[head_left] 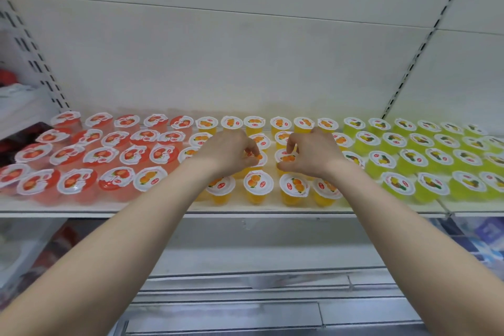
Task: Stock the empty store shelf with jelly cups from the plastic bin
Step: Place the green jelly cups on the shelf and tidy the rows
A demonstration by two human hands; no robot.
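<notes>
Shelf (245, 209) across mid-frame is filled with jelly cups: red (76, 181) at left, orange (257, 185) at centre, green (396, 184) at right. Left hand (231, 151) is pinched on an orange cup (259, 158) at centre; right hand (311, 154) is pinched on the neighbouring orange cup (285, 157).

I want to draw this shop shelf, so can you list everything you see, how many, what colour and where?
red jelly cups: about twenty, red with white lids, left part of the shelf.
orange jelly cups: roughly twenty showing, some hidden by the hands, orange, middle.
green jelly cups: twenty or more, yellow-green, right part, running out of view.
shelf: one, white, across the middle.
back panel: white, behind the cups.
slotted uprights: two, white, left and right.
left hand: fingers pinching an orange cup's lid.
right hand: fingers on a neighbouring orange cup.
</notes>
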